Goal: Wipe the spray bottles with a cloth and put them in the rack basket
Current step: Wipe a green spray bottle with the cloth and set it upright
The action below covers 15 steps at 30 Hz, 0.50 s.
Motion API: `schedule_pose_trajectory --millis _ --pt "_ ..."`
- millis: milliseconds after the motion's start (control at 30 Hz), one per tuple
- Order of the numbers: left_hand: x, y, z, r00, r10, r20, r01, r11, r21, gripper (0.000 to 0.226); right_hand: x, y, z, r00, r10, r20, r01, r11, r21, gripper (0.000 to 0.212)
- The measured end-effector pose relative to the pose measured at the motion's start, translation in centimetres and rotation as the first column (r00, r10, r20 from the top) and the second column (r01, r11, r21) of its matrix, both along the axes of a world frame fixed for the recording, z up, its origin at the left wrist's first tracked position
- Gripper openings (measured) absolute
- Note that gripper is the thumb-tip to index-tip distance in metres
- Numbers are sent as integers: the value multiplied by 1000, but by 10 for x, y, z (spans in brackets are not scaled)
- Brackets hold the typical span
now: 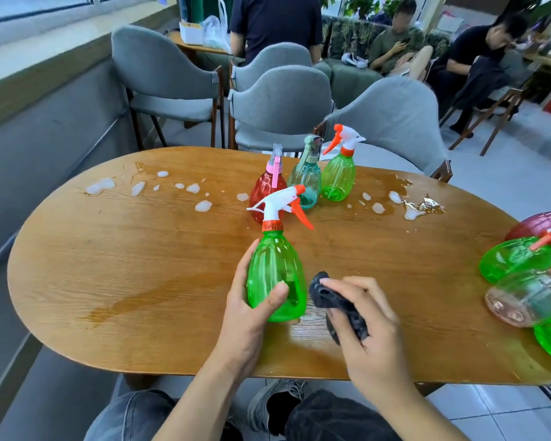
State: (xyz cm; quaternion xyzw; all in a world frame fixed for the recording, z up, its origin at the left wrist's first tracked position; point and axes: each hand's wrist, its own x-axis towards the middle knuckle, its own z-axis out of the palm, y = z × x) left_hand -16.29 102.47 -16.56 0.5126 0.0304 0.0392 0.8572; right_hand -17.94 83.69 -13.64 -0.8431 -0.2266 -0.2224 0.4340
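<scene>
Wet oval wooden table (109, 265) in a room of grey chairs: wiping step under way on one green bottle.

Left hand (252, 310) was clamped round the green spray bottle (275, 275), upright near the table's front edge; right hand (363, 323) was closed on a dark cloth (334, 300) just beside it, not clearly touching. Next, I judged, the cloth must press against the body. Beyond stood three more: red (261, 189), teal (307, 179), green (337, 176). About four bottles (519, 259) lay heaped at the right edge, rack basket unseen.
</scene>
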Motion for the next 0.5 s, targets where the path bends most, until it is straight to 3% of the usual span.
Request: schedule_pose_trajectory --millis 67,200,400,500 --pt "1 -1 -2 1000 1 2 -1 999 -32 104 6 2 1 994 -54 -95 58 997 50 34" --pt "5 0 -8 999 -2 -45 -1 998 -68 72 8 6 2 988 -55 -143 64 996 56 35" --pt "6 2 -8 999 -22 -36 19 996 -84 80 30 14 15 998 -64 -1 64 997 35 38" --pt "5 1 -5 1000 -25 -9 24 996 -84 73 47 21 23 989 -63 135 68 997 -34 43"
